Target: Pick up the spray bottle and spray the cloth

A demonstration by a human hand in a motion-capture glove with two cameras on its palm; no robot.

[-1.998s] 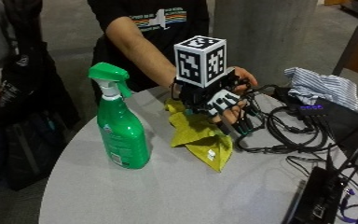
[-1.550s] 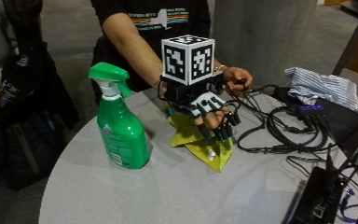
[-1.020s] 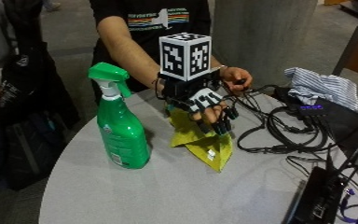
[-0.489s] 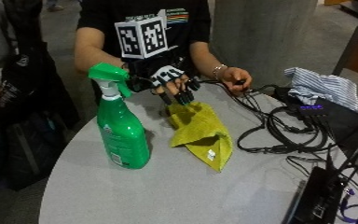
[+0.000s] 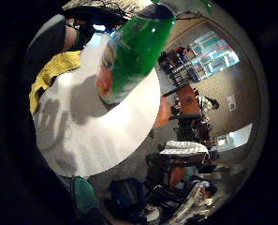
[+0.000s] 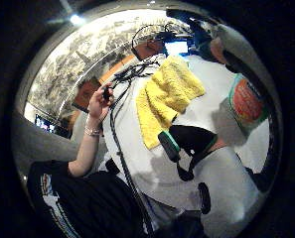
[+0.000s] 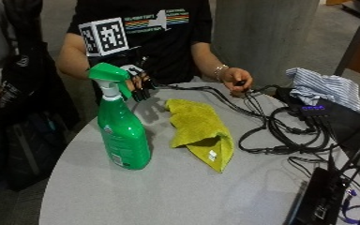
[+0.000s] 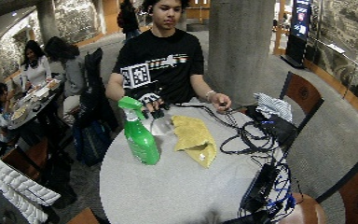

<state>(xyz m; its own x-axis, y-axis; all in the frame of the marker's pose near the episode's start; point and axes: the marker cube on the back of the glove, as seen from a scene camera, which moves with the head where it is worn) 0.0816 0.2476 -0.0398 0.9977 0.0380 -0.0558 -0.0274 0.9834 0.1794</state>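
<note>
A green spray bottle [image 7: 123,136] stands upright near the table's left edge, its trigger head [image 7: 107,75] pointing toward the person. My gloved right hand [image 7: 138,85] hangs just behind that head, fingers [image 7: 141,93] pointing down and relaxed, holding nothing. A crumpled yellow cloth [image 7: 200,127] lies on the grey table [image 7: 168,192] to the right of the bottle. The little finger side palm view has the bottle [image 5: 134,47] close by, with the cloth [image 5: 54,70] beyond. In the thumb side palm view I see the cloth [image 6: 167,96] and the bottle's base [image 6: 246,104].
The bare left hand [image 7: 236,78] holds black cables [image 7: 273,131] that spread over the table's right half. A striped cloth [image 7: 323,86] and black boxes [image 7: 314,201] lie at the right edge. A dark bag [image 7: 24,140] stands beside the table on the left.
My right hand has lifted off the yellow cloth and moved left to just behind the spray bottle's head. The bottle and the cloth have stayed put.
</note>
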